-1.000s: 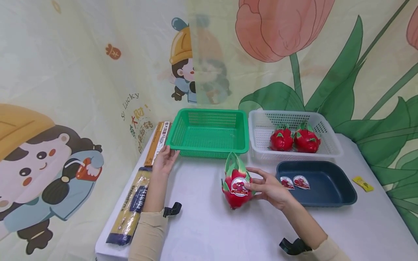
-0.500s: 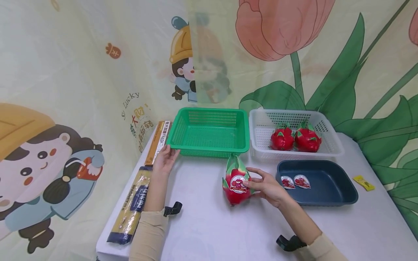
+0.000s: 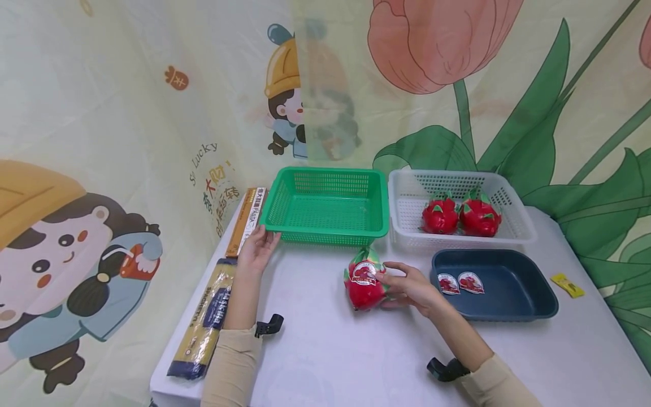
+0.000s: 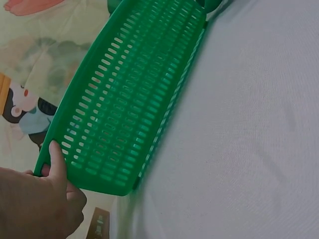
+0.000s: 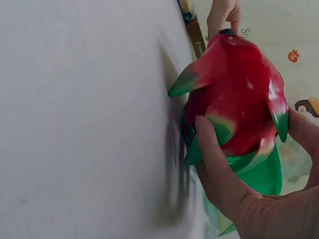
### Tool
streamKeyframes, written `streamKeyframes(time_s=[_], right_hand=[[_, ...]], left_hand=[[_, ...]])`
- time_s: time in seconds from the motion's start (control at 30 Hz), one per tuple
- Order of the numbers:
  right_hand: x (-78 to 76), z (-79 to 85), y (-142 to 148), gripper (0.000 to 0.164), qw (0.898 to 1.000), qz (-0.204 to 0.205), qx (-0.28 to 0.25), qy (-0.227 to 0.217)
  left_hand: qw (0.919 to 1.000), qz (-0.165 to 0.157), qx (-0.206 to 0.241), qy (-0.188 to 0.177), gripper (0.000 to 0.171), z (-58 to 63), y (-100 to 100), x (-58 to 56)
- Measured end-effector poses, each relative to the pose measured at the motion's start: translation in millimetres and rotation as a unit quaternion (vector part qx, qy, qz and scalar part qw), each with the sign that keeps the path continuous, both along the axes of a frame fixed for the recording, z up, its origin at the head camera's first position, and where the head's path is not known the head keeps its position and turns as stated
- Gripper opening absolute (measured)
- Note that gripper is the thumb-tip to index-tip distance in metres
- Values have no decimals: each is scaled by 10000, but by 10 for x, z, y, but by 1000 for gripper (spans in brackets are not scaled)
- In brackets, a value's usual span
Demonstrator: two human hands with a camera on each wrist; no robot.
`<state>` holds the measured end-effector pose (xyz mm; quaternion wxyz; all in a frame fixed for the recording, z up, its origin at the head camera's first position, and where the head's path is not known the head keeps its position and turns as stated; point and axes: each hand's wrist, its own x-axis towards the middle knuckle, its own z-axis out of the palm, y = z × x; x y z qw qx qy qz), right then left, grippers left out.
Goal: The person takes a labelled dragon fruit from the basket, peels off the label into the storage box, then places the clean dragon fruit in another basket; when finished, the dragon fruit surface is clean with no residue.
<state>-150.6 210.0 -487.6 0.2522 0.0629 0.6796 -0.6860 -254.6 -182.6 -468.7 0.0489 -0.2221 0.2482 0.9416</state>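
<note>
My right hand [image 3: 411, 288] holds a red dragon fruit [image 3: 366, 291] with green leaf tips and a round printed sticker [image 3: 364, 272] facing me. In the right wrist view the thumb and fingers curl round the dragon fruit [image 5: 239, 94], close over the white tabletop. My left hand [image 3: 257, 251] pinches the near left corner of a green basket [image 3: 325, 233]. The left wrist view shows the thumb on the outside of the basket [image 4: 119, 99] and the other fingers partly hidden at the rim.
A white basket [image 3: 460, 242] right of the green one bears two dragon fruits [image 3: 480, 217]. Before it stands a dark blue tray [image 3: 508, 314] with two round stickers [image 3: 471, 282]. A yellow packet [image 3: 567, 285] lies far right; a spaghetti pack [image 3: 205, 322] and a pasta box [image 3: 246, 222] lie left.
The dragon fruit in my right hand tilts, its leafy top tipping away, and moves slightly back toward the green basket. My left hand stays at the basket's corner.
</note>
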Motion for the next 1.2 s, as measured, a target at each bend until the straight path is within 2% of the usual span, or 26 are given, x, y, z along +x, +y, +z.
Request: streamKeyframes(time_s=[0.2, 0.27, 0.37, 0.47, 0.5, 0.57, 0.6, 0.7, 0.77, 0.83, 0.9, 1.07, 1.2], right_hand=[[-32, 0, -8, 74, 9993, 145, 315, 164], [-35, 9, -13, 73, 9986, 190, 441, 225], [-42, 34, -18, 73, 9968, 242, 684, 325], [-53, 66, -12, 72, 9940, 260, 968, 445], [-56, 77, -7, 71, 9927, 261, 1070, 487], [-59, 95, 3, 71, 9904, 266, 1229, 569], [-61, 98, 6, 70, 9896, 247, 1288, 598], [-60, 98, 12, 70, 9879, 236, 1375, 674], [-58, 89, 11, 69, 9878, 226, 1379, 690], [-59, 80, 15, 69, 9872, 245, 1409, 708], [-59, 78, 17, 69, 9869, 252, 1421, 726], [-44, 112, 45, 68, 9856, 225, 1399, 922], [-34, 157, 86, 61, 9855, 15, 1212, 1189]], left_hand=[[9996, -51, 237, -164, 33, 21, 1, 42], [9994, -125, 179, -261, 31, 11, 25, 76], [9982, -491, -263, -230, 23, -41, 116, 133], [9888, -1118, -992, -14, 16, -122, 292, 186], [9824, -1401, -1234, 86, 16, -150, 364, 201], [9636, -2046, -1681, 362, 25, -214, 508, 224], [9517, -2366, -1892, 510, 31, -243, 580, 233], [9083, -3287, -2389, 994, 49, -292, 786, 262], [8853, -3711, -2525, 1219, 52, -307, 897, 274], [8706, -3957, -2589, 1357, 51, -305, 980, 284], [8667, -4004, -2625, 1398, 49, -309, 1035, 284], [8732, -3820, -2705, 1358, 47, -325, 1095, 288], [8714, -3817, -2792, 1304, 51, -350, 1106, 302]])
